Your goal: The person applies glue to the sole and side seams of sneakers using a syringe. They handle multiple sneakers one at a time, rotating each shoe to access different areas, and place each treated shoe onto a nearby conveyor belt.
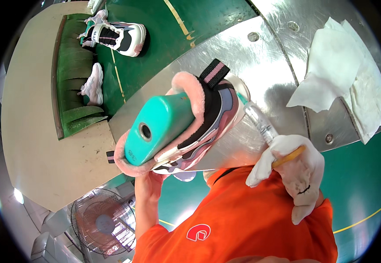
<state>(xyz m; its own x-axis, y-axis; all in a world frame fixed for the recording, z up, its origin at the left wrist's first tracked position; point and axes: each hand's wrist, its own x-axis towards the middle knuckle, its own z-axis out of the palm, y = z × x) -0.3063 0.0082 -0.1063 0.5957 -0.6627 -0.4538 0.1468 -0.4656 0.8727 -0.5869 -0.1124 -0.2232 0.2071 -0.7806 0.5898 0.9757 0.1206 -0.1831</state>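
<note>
My left hand [155, 177] comes up from below with the forearm nearly upright, bare, and it props a shoe [208, 118] from underneath; most of my palm is hidden behind the shoe, so I think my fingers wrap its underside, but I cannot see them clearly. My right hand [297, 168] wears a white glove and is closed tight around a brush [260, 122], its clear handle slanting up and to the left toward the shoe's side. A thin yellow strip shows across my gloved knuckles.

The shoe sits between my two hands, raised above a shiny metal table [243, 48], heel opening turned toward me. It is stretched over a teal plastic form [159, 125] with a round hole in its flat top. The collar is lined in fluffy pink, the upper is black with lilac and pink panels, and a black and pink striped pull tab sticks up at the back. The brush tip meets the shoe near its sole edge, though the contact point is hidden.

A crumpled white cloth [339, 79] lies on the table to my right. Farther off on a green belt [155, 30] stands a second shoe [116, 37] of the same kind.
</note>
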